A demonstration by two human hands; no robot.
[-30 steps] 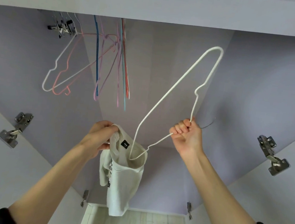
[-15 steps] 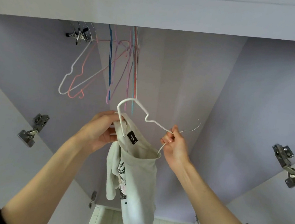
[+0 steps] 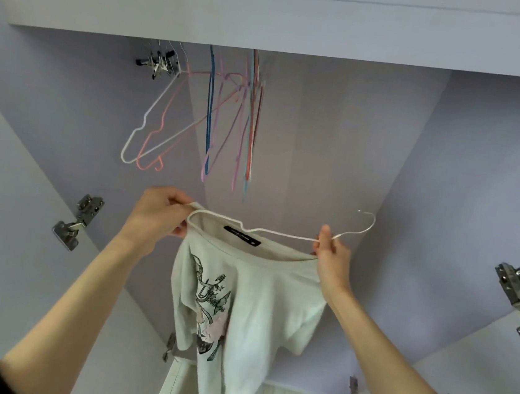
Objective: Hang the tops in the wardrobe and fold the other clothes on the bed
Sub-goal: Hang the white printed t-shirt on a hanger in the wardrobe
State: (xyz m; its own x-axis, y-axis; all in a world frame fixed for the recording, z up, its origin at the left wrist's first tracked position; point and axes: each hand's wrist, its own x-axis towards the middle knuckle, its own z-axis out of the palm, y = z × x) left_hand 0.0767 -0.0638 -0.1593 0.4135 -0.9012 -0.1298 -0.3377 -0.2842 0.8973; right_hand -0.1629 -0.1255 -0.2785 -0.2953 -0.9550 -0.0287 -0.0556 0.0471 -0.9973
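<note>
**Seating the white top on its hanger before it goes on the rail**

Head view: The person stands at the open wardrobe (image 3: pixel 451 154) and holds a white printed top (image 3: pixel 241 292) up in front of it, with a white wire hanger (image 3: pixel 280 233) lying along the neckline. The hanger's left shoulder end sits inside the collar. Its neck and hook (image 3: pixel 367 223) point out to the right, clear of the cloth. The garment hangs below in loose folds, its print facing the camera.

The step in hand looks like threading the hanger into the top. To do it well, the collar should be drawn over each wire shoulder in turn, so that the hook comes up through the middle of the neck opening and the cloth sits evenly on both sides. An uneven seat would likely let the top slide off once lifted. The rail itself is hidden behind the wardrobe's top edge. A cluster of empty coloured hangers (image 3: pixel 228 122) hangs well above the hands, and the space to their right looks free for this one.

The left hand (image 3: pixel 156 214) pinches the collar's left edge between thumb and curled fingers, right where the hanger's end bends round. The right hand (image 3: pixel 331 252) is closed on the wire at the base of the hook, thumb and forefinger nipping it, with the collar's right edge just beside the fingers; whether it also grips cloth is unclear.
</note>
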